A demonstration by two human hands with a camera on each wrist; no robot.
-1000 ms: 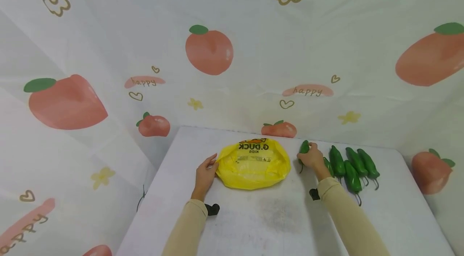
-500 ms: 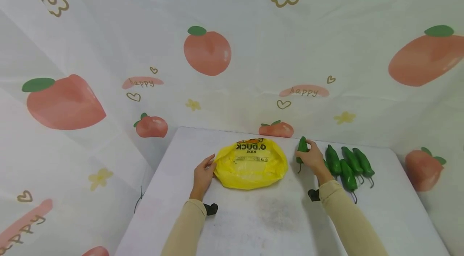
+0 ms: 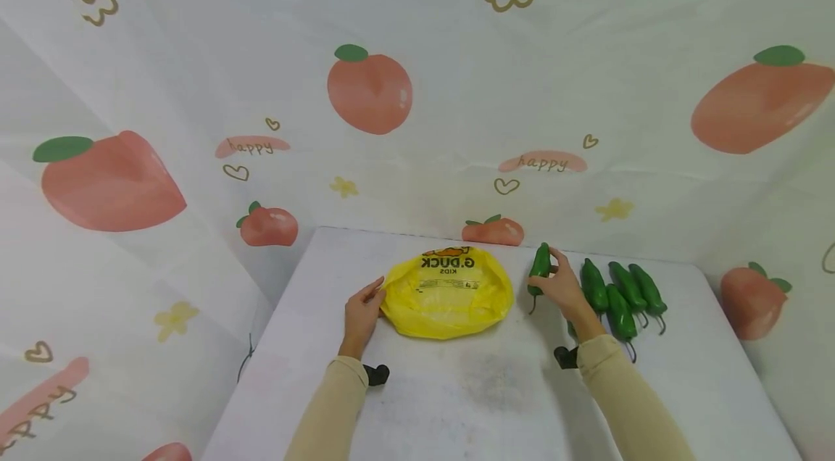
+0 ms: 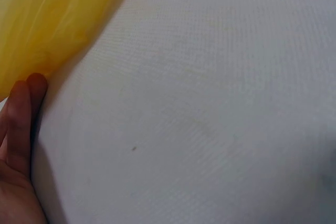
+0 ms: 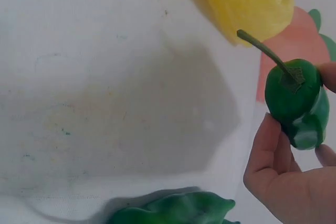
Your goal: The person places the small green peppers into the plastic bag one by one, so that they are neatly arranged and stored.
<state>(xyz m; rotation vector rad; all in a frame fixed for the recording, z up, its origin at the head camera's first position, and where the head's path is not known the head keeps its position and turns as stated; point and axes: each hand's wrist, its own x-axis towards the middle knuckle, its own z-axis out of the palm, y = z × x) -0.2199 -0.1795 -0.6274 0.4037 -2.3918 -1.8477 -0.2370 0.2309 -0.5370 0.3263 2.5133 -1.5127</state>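
Note:
A yellow plastic bag (image 3: 433,328) with "G.DUCK KIDS" print lies with its mouth spread on the white table. At its left edge, my left hand (image 3: 361,317) pinches the rim, with the fingers (image 4: 20,114) against the yellow film in the left wrist view. My right hand (image 3: 562,291) grips a green chili pepper (image 3: 540,269) just right of the bag, stem end down. Seen in the right wrist view, this pepper (image 5: 294,95) is pinched between thumb and fingers, off the table.
Several more green peppers (image 3: 593,285) lie grouped on the table right of my right hand, one partly hidden by the wrist. Black wrist devices (image 3: 376,375) show beside both sleeves. A white fruit-printed curtain (image 3: 417,178) stands behind the table.
My right hand has lifted the pepper slightly and tilted it, leaving the other peppers a little farther off. The left hand stays at the bag's rim. The head view has shifted slightly.

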